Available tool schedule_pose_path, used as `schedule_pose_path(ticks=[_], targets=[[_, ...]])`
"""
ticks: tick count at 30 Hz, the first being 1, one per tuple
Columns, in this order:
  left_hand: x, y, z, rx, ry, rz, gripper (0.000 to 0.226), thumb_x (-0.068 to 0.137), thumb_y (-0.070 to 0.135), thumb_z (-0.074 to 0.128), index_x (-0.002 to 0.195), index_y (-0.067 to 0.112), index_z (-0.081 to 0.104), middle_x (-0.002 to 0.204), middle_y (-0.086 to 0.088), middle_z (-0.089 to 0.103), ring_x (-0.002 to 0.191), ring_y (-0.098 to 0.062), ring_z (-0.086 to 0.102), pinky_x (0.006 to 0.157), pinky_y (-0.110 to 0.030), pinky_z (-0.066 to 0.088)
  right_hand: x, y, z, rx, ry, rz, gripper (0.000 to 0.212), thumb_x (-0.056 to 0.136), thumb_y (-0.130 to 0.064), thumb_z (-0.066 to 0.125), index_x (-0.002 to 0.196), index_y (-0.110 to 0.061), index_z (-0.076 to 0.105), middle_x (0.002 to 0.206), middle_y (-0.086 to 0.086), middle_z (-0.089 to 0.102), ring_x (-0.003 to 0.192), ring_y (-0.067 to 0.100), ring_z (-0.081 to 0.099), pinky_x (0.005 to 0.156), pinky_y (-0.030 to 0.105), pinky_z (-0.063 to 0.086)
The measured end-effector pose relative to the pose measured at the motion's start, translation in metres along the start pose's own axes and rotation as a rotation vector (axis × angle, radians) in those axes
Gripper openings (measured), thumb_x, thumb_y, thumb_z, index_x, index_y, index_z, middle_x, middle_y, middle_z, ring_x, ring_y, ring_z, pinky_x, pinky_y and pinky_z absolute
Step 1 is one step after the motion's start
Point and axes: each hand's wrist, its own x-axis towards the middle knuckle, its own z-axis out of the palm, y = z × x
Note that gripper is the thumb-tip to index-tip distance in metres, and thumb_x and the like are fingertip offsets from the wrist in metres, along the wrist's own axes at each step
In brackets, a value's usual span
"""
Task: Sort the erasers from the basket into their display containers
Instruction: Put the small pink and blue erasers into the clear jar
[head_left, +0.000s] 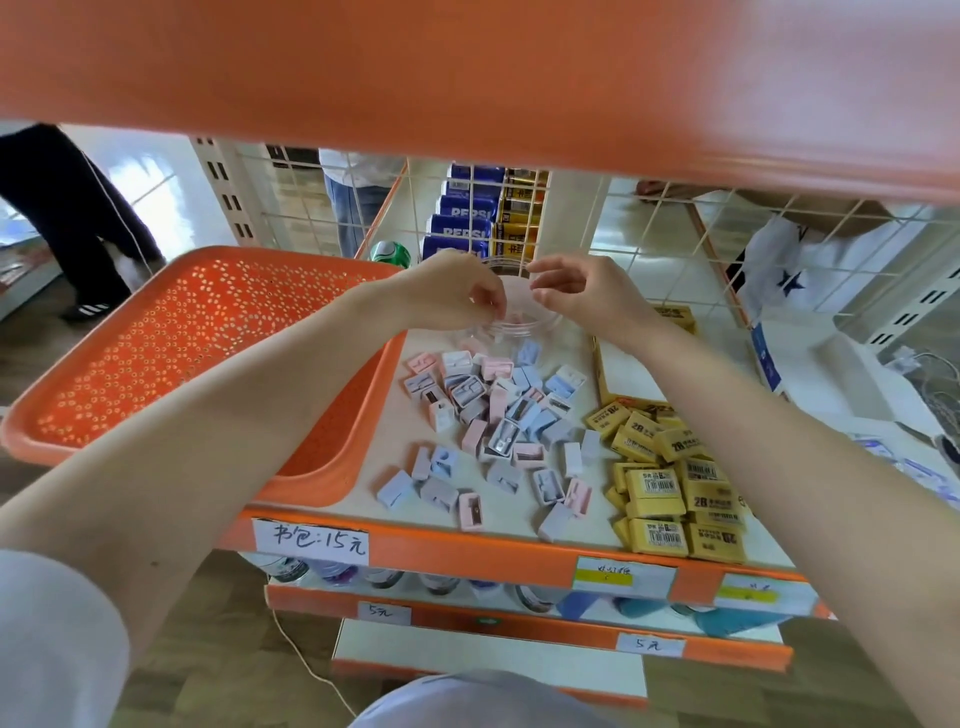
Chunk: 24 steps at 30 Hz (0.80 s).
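An empty orange perforated basket (171, 353) rests on the shelf's left end. Several pastel pink, blue and white erasers (493, 431) lie scattered on the shelf's middle. To their right sits a pile of yellow boxed 2B erasers (670, 488) in front of a yellow cardboard display box (608, 379). A clear round plastic jar (519, 312) stands at the back. My left hand (452, 293) hovers over the jar's mouth, fingertips pinched on a small pink eraser. At the jar's right rim my right hand (576, 293) holds nothing, fingers curled apart.
A wire grid (649, 234) backs the shelf; behind it stand Pepsi cans (462, 223) and gold cans. An orange shelf edge (467, 78) hangs overhead. Price labels (311, 540) line the front lip. People stand beyond the rack, one at the left.
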Motion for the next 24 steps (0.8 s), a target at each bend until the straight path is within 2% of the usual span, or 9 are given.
schedule_pose_path(ticks=[2, 5, 8, 10, 13, 15, 17, 21, 24], targets=[[-0.003, 0.001, 0.001, -0.004, 0.002, -0.007, 0.021, 0.089, 0.013, 0.055, 0.100, 0.020, 0.071, 0.099, 0.007, 0.068, 0.095, -0.010, 0.062, 0.091, -0.021, 0.045, -0.005, -0.004, 0.002, -0.003, 0.007, -0.024, 0.028, 0.087, -0.013, 0.064, 0.115, -0.014, 0.063, 0.102, -0.001, 0.068, 0.093, 0.009, 0.064, 0.086, 0.020, 0.051], [-0.010, 0.003, -0.003, -0.069, 0.060, -0.039, 0.019, 0.090, 0.013, 0.057, 0.101, 0.021, 0.069, 0.101, 0.010, 0.065, 0.093, -0.004, 0.058, 0.076, -0.004, 0.040, -0.013, -0.011, 0.004, -0.037, 0.039, -0.075, 0.024, 0.087, -0.011, 0.064, 0.110, -0.018, 0.065, 0.097, -0.007, 0.067, 0.085, -0.003, 0.061, 0.078, 0.008, 0.047], [-0.025, 0.008, -0.011, -0.176, 0.137, -0.086, 0.021, 0.090, 0.010, 0.057, 0.105, 0.020, 0.068, 0.100, 0.010, 0.065, 0.091, -0.002, 0.060, 0.081, -0.008, 0.046, -0.027, -0.019, 0.001, -0.037, 0.048, -0.107, 0.023, 0.086, -0.011, 0.065, 0.106, -0.022, 0.066, 0.093, -0.015, 0.064, 0.083, -0.009, 0.058, 0.071, 0.000, 0.044], [-0.036, 0.015, -0.016, -0.195, 0.163, -0.107, 0.022, 0.090, 0.010, 0.056, 0.107, 0.022, 0.066, 0.100, 0.011, 0.065, 0.089, 0.001, 0.060, 0.080, -0.009, 0.047, -0.038, -0.021, -0.003, -0.043, -0.028, -0.090, 0.022, 0.086, -0.011, 0.064, 0.102, -0.026, 0.065, 0.092, -0.016, 0.064, 0.086, -0.003, 0.061, 0.073, 0.004, 0.047], [-0.055, 0.037, -0.015, -0.202, 0.085, -0.166, 0.032, 0.092, 0.016, 0.055, 0.123, 0.023, 0.057, 0.116, 0.010, 0.061, 0.080, 0.008, 0.055, 0.064, -0.003, 0.044, -0.050, -0.016, -0.004, -0.168, -0.219, -0.059, 0.023, 0.086, -0.022, 0.064, 0.104, -0.036, 0.061, 0.100, -0.016, 0.065, 0.091, 0.007, 0.064, 0.082, 0.026, 0.054], [-0.068, 0.049, -0.003, -0.158, -0.008, -0.180, 0.046, 0.092, 0.019, 0.055, 0.137, 0.020, 0.045, 0.128, 0.004, 0.056, 0.091, -0.002, 0.058, 0.073, -0.008, 0.046, -0.054, -0.010, 0.001, -0.261, -0.323, -0.036, 0.034, 0.084, -0.031, 0.066, 0.116, -0.036, 0.057, 0.111, -0.019, 0.057, 0.100, 0.007, 0.059, 0.087, 0.030, 0.052], [-0.081, 0.056, 0.020, -0.130, -0.033, -0.211, 0.056, 0.091, 0.020, 0.058, 0.143, 0.020, 0.037, 0.133, -0.002, 0.052, 0.107, -0.019, 0.060, 0.088, -0.026, 0.051, -0.056, -0.005, 0.010, -0.349, -0.382, -0.042, 0.053, 0.082, -0.032, 0.068, 0.131, -0.032, 0.048, 0.124, -0.017, 0.049, 0.111, 0.004, 0.048, 0.092, 0.025, 0.045], [-0.091, 0.053, 0.073, -0.033, 0.077, -0.342, 0.066, 0.092, 0.020, 0.054, 0.149, 0.011, 0.022, 0.148, -0.011, 0.032, 0.135, -0.026, 0.031, 0.111, -0.033, 0.025, -0.056, -0.002, 0.030, -0.356, -0.418, -0.100, 0.069, 0.081, -0.036, 0.069, 0.142, -0.028, 0.037, 0.145, -0.006, 0.040, 0.127, 0.010, 0.040, 0.101, 0.029, 0.039], [-0.095, 0.041, 0.091, -0.078, 0.211, -0.402, 0.069, 0.090, 0.023, 0.058, 0.147, 0.005, 0.024, 0.150, -0.014, 0.029, 0.139, -0.027, 0.023, 0.116, -0.037, 0.018, -0.054, -0.004, 0.039, -0.380, -0.379, -0.119, 0.077, 0.080, -0.040, 0.070, 0.145, -0.026, 0.030, 0.147, 0.001, 0.035, 0.130, 0.016, 0.037, 0.100, 0.024, 0.029]])
